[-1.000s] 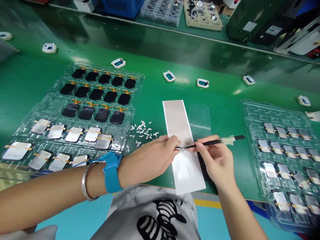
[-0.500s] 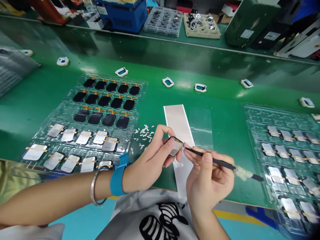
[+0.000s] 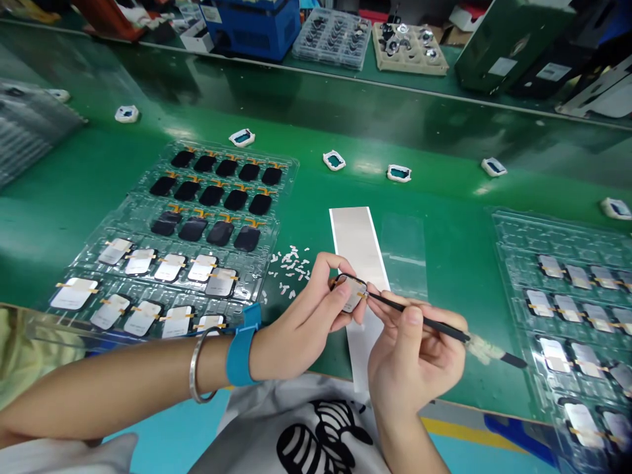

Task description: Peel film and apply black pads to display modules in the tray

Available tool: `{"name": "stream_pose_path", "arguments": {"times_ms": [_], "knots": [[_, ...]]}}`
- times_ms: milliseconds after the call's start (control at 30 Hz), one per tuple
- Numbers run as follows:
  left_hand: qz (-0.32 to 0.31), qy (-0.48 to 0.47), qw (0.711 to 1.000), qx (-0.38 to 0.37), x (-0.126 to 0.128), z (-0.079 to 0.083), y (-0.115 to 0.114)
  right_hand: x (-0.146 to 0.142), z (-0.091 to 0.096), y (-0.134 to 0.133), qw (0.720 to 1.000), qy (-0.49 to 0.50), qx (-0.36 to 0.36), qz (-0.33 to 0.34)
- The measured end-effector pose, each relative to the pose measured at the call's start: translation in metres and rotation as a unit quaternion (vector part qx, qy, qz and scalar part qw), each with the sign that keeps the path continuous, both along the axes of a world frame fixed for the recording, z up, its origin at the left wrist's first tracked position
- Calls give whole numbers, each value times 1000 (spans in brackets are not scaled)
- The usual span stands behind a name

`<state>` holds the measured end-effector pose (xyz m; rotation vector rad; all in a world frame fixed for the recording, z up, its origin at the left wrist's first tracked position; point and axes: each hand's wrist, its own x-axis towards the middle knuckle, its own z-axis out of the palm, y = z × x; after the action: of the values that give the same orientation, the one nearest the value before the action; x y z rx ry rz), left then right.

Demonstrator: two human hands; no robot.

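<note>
Pinched between the thumb and fingers of my left hand is a small watch-sized display screen, grey back facing up, with a dark rim. My right hand grips slim black tweezers like a pen; whitish wrapping covers part of their rear end. Their tip meets the right edge of the display, by a yellowish strip. Whether the tip grasps anything is too small to tell. Below both hands runs a long strip of pale backing sheet, partly covered by them.
To the left, a clear plastic tray carries black and silver-backed screens; another tray with silver-backed ones is at right. White scraps lie beside my left hand. Several white frames line the bench's back, below a shelf with a blue box.
The view has shifted slightly, so the bench sits a little further right in it. Both hands keep their hold, and the tweezers' tip stays at the display's edge.
</note>
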<state>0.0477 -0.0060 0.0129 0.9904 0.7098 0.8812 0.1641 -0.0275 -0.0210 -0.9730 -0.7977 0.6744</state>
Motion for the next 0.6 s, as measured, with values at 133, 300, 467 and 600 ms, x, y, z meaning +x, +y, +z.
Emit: {"name": "stream_pose_path", "arguments": {"times_ms": [133,300,467,600], "knots": [[1,-1,1000,2,0,-1,1,1,0,1,1000,1,9,8],[6,-2,1000,11,0,-3,0,0,0,1,1000,9,17,5],[27,2,999,29,0,-10,0,-1,-2,1,1000,6,17,9],[57,48,996,55,-1,-14,4,-3,1,1,1000,-1,27,15]]}}
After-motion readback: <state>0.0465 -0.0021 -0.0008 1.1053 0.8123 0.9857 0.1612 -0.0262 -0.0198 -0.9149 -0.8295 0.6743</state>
